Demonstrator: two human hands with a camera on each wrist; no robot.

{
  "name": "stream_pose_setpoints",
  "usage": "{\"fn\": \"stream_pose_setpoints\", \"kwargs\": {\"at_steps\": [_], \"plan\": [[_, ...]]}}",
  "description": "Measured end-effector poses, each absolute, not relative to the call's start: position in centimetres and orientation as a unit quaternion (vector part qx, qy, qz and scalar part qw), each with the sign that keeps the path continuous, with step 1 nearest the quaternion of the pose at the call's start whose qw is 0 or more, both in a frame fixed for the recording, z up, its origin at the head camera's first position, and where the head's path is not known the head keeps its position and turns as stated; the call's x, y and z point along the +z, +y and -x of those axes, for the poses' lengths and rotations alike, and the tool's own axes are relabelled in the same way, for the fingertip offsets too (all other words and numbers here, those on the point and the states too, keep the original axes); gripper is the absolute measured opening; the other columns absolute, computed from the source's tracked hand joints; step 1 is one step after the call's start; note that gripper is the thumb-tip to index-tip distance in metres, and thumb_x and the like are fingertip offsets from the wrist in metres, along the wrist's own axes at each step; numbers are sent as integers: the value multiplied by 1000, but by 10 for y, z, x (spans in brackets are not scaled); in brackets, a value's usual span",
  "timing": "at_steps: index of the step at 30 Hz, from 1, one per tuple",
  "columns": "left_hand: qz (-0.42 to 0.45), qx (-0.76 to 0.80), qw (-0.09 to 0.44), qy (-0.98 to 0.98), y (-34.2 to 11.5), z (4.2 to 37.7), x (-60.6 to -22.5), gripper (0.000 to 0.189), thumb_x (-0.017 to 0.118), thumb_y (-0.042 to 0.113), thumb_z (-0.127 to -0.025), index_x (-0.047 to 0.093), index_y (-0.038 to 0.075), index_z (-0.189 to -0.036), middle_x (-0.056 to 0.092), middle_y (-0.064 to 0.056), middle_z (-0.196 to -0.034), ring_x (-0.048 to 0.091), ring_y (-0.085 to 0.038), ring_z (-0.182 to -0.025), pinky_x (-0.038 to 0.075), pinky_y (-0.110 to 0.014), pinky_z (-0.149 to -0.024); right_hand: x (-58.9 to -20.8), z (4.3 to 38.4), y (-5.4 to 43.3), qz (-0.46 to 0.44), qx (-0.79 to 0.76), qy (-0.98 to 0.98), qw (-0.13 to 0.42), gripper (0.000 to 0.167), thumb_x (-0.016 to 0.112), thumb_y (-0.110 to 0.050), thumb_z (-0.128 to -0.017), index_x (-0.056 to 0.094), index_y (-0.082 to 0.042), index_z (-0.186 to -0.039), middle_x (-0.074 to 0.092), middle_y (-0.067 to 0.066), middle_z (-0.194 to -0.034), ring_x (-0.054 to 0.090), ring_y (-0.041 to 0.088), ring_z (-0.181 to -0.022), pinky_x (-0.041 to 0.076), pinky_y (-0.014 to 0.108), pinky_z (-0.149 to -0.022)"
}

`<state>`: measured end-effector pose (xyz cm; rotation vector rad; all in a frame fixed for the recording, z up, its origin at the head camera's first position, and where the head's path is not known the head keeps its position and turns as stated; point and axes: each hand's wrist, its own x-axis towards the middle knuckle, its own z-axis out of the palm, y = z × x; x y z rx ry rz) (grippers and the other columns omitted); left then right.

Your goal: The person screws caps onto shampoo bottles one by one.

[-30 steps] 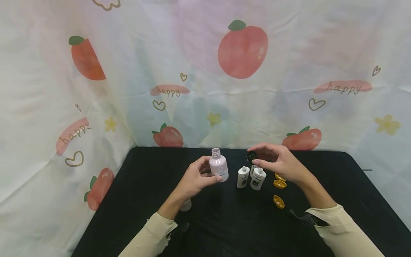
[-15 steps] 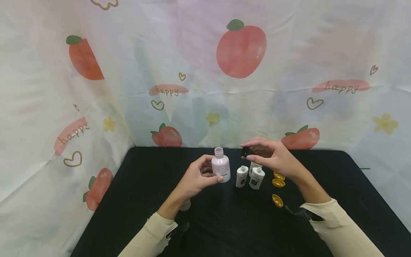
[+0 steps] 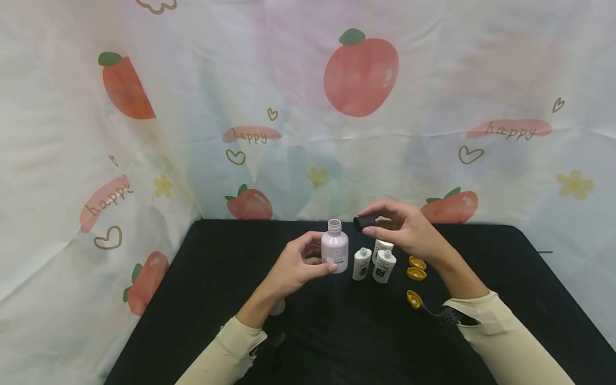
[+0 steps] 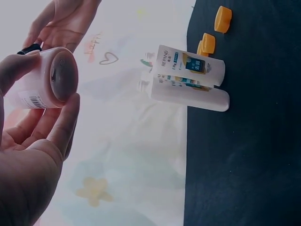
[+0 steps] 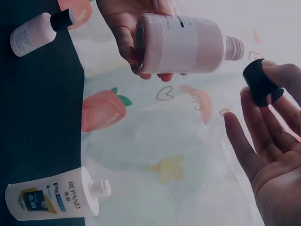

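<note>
A pale pink bottle [image 3: 335,251] with a bare threaded neck is upright in my left hand [image 3: 299,266], thumb in front and fingers behind. Close to its right, my right hand [image 3: 409,231] pinches a black cap [image 3: 364,223] between thumb and fingers. In the right wrist view the cap [image 5: 259,82] is held a short gap beyond the bottle's neck [image 5: 233,48], not touching it. Just below the right hand stand three white bottles without caps, among them a front one [image 3: 384,268] and a left one [image 3: 362,265]; the third [image 3: 383,247] is partly hidden.
Three yellow caps lie right of the white bottles, one nearest [image 3: 414,299] to me. Another pink bottle [image 5: 34,35] with a black cap stands left, mostly behind my left forearm in the head view. Black cloth [image 3: 337,342] covers the table; a printed curtain [image 3: 298,80] hangs behind.
My right hand has moved left and slightly up with the black cap, which has tipped onto its side. My left hand has brought the pink bottle a little right.
</note>
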<state>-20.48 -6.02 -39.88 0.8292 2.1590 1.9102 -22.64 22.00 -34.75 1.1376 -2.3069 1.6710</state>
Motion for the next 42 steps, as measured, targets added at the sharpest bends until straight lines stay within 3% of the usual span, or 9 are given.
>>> {"fn": "stream_pose_setpoints", "kwargs": {"at_steps": [5,9,12,16,24,42], "plan": [[-278,631,75,720,-61,204,-396,56,81,6,-86,58,7,-137,64,-11,-124,66,-24,-108,55,-34,-98,-343,230,214,-405,529,-744,56,42,70,15,-87,65,-1,-125,61,12,-121,62,21,-111,54,30,-97],[-277,639,74,714,-60,204,-395,57,80,4,-85,57,5,-137,65,-14,-124,66,-25,-109,55,-41,-98,-339,231,209,-398,519,-754,56,49,71,13,-87,64,-7,-131,62,11,-125,63,20,-114,54,28,-97],[-276,647,78,706,-59,204,-396,56,80,2,-85,56,3,-136,65,-17,-124,67,-25,-110,55,-44,-98,-337,230,206,-384,520,-761,54,46,73,8,-88,64,-10,-130,64,8,-124,65,19,-114,54,27,-97],[-282,651,84,699,-59,203,-397,55,79,0,-85,56,1,-135,64,-18,-124,66,-25,-110,56,-39,-96,-336,231,203,-389,523,-757,54,41,73,6,-89,65,-8,-126,65,7,-121,66,20,-110,54,28,-97],[-293,649,85,697,-60,203,-398,54,79,0,-85,57,2,-134,64,-15,-123,66,-22,-108,56,-34,-95,-334,233,196,-429,511,-742,67,49,73,13,-85,67,-6,-130,66,7,-120,65,21,-110,54,31,-98],[-289,643,82,705,-59,202,-396,53,79,3,-86,59,6,-135,67,-13,-122,68,-21,-108,56,-34,-94,-335,234,191,-432,507,-744,50,43,74,7,-88,69,-9,-127,69,4,-118,66,19,-108,55,33,-96]]}}
